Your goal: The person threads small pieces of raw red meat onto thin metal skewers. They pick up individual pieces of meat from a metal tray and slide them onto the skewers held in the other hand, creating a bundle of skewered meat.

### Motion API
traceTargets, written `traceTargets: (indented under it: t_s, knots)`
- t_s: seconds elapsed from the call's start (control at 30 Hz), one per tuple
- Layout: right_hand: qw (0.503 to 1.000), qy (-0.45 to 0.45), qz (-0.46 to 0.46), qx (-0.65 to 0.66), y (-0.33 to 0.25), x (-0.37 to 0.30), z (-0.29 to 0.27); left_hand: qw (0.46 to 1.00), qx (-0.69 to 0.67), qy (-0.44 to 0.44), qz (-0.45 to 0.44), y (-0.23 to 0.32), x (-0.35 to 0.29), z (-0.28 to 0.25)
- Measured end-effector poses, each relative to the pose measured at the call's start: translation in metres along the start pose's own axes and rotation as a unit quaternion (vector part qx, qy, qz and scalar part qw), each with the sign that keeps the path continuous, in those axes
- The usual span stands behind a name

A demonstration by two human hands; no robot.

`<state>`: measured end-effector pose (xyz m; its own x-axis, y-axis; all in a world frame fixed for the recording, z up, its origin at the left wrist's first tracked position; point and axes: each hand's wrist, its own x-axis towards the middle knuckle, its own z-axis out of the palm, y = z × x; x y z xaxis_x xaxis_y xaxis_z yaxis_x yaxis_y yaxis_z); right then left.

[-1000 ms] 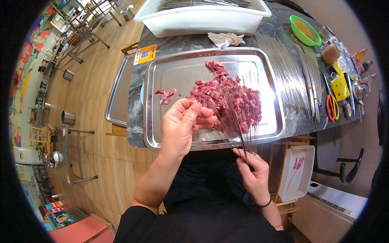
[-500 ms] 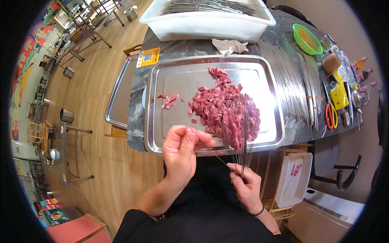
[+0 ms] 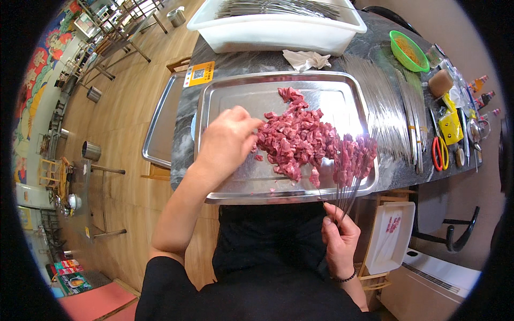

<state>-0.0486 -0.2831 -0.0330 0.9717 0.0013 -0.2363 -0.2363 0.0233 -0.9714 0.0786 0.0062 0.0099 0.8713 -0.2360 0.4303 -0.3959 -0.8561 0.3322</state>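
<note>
A: Any labels?
B: An orange card [image 3: 199, 74] with a square code, at the table's [image 3: 184, 155] left edge; its print is too small to read.
A: And the hands?
B: The left hand [image 3: 227, 139] bends over the meat [image 3: 294, 136]; I cannot tell whether its fingers grip any. The right hand [image 3: 341, 235] has fingers clamped round skewers [image 3: 348, 195].
A: Room?
B: Metal shows between meat and the tray's [image 3: 230, 184] near rim.
</note>
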Motion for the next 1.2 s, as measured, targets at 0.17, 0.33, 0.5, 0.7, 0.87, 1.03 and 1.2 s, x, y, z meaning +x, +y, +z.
traceTargets:
  t_s: [0.17, 0.33, 0.5, 0.7, 0.87, 1.03, 1.2]
  knots:
    - [0.998, -0.04, -0.018, -0.044, -0.002, 0.002, 0.006, 0.998, 0.056, 0.009, -0.003, -0.004, -0.01, 0.012]
    - [0.987, -0.093, -0.086, -0.096, -0.01, 0.006, 0.014, 0.753, -0.567, 0.057, -0.33, 0.017, -0.034, 0.001]
    - [0.974, -0.102, -0.126, -0.157, -0.016, 0.012, 0.027, 0.632, -0.708, 0.075, -0.307, 0.038, -0.049, 0.008]
    - [0.978, -0.1, -0.125, -0.133, -0.015, 0.01, 0.031, 0.613, -0.728, 0.081, -0.295, 0.046, -0.056, 0.013]
    - [0.987, -0.09, -0.078, -0.11, -0.006, 0.003, 0.034, 0.593, -0.737, 0.105, -0.306, 0.053, -0.06, 0.009]
    - [0.987, -0.097, -0.074, -0.101, -0.003, 0.0, 0.037, 0.639, -0.685, 0.136, -0.324, 0.053, -0.06, 0.007]
    - [0.984, -0.122, -0.109, -0.074, -0.003, 0.0, 0.051, 0.616, -0.674, 0.233, -0.335, 0.075, -0.074, 0.019]
